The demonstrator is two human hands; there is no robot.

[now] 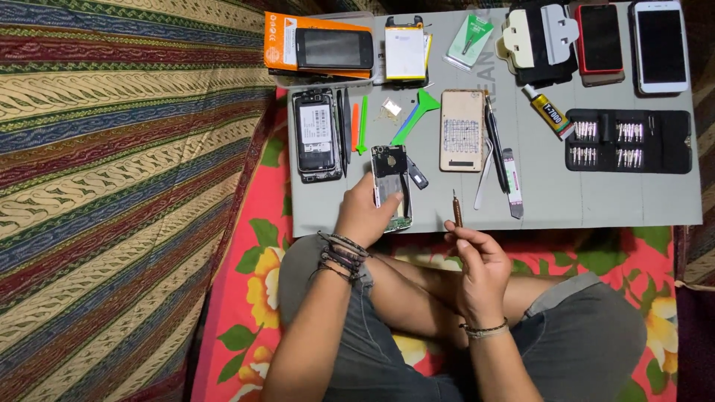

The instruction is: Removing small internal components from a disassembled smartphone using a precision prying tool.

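- Left hand (363, 216) grips an opened phone (390, 186) on the grey mat (596, 201).
- Right hand (477, 264) pinches a screwdriver (456, 209), fingers closed.

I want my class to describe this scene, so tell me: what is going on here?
A person sits cross-legged at a grey mat. The left hand steadies an opened phone with its back cover off. The right hand holds a small screwdriver upright near the mat's edge, apart from the phone. Pry tools, a screwdriver bit set, a glue tube and other phones lie around.
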